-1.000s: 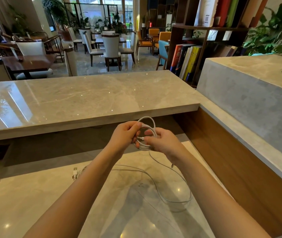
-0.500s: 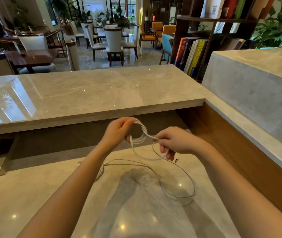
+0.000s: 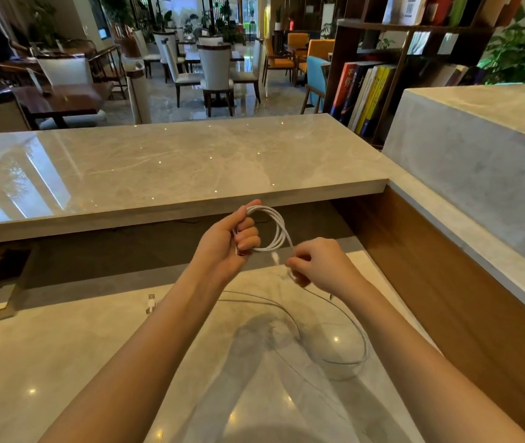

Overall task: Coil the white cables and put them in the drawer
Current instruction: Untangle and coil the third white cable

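The left hand (image 3: 222,247) is closed round one side of a small coil of white cable (image 3: 279,230). Its fingers curl in over the loops and the thumb lies along the top of them, so the coil stands out to the right of the fist. The right hand (image 3: 325,266) is close beside it, also curled, with the thumb and forefinger pinching a single strand that runs down from the coil. A short white connector (image 3: 275,258) hangs free just under the coil, between the two hands. Both hands are in the air in front of the raised marble counter (image 3: 174,167), just below its front edge.

Below that counter and nearer the person is a lower marble desk top (image 3: 62,362). On it, under the right forearm, a thin loose cable (image 3: 365,345) lies in a wide open loop. Whether this loop joins the strand in the right hand cannot be told. A USB plug (image 3: 151,303) lies flat on the same desk top, just to the left of the left forearm.

Behind the raised counter to the right stands a row of upright books (image 3: 366,94) on a dark shelf. Farther behind it are white-backed dining chairs (image 3: 216,71) around tables.
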### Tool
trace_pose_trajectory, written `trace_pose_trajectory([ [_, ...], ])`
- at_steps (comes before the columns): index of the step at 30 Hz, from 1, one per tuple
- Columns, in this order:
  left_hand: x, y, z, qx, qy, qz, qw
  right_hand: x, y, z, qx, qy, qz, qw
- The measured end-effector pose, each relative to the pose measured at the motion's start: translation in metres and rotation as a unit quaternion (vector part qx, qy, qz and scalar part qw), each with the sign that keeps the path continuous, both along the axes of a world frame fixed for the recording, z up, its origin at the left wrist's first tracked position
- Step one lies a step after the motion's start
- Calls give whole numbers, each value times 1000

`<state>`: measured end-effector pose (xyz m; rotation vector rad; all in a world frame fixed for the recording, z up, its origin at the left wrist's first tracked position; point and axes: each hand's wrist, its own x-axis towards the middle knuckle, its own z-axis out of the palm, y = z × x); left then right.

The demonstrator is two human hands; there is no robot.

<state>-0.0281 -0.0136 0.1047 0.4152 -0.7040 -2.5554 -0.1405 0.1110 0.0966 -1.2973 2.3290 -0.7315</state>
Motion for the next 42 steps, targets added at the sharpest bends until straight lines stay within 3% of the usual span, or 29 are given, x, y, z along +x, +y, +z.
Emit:
trace_pose_trajectory([
  [3, 0, 12, 0, -39, -22, 30, 999, 8, -2, 7, -96, -253, -3, 963],
  [5, 0, 16, -3, -146, -70, 67, 984, 11, -1, 14, -115, -316, 5, 942],
  [9, 1, 25, 1, -365, -178, 100, 909, 16, -3, 14, -176, -266, -55, 946],
  [13, -4, 27, 1, -467, -294, 152, 820, 19, -4, 5, -241, -218, -96, 941],
  [15, -5, 24, -2, -483, -324, 143, 801, 22, -4, 2, -268, -197, -95, 938],
  [19, -3, 21, -6, -441, -323, 124, 828, 24, -3, -2, -291, -243, -96, 920],
  [24, -1, 22, -3, -253, -233, 85, 935, 20, -6, -4, -270, -413, -168, 853],
  [26, -1, 24, -4, -195, -199, 34, 960, 18, -8, -6, -249, -429, -201, 845],
  [32, 5, 32, -6, -75, -81, -83, 990, 10, -14, -17, -192, -243, -174, 935],
  [34, 6, 28, -8, -77, -89, -105, 987, 11, -14, -19, -175, -82, -143, 971],
  [37, 8, 24, -7, -111, -109, -118, 981, 12, -15, -20, -161, 114, -101, 975],
  [39, 10, 20, -5, -125, -110, -118, 979, 12, -15, -17, -164, 122, -64, 977],
  [40, 11, 17, -4, -129, -106, -119, 979, 11, -14, -14, -172, 73, -55, 981],
  [42, 14, 10, -2, -134, -98, -124, 978, 9, -11, -6, -200, -124, -53, 971],
])
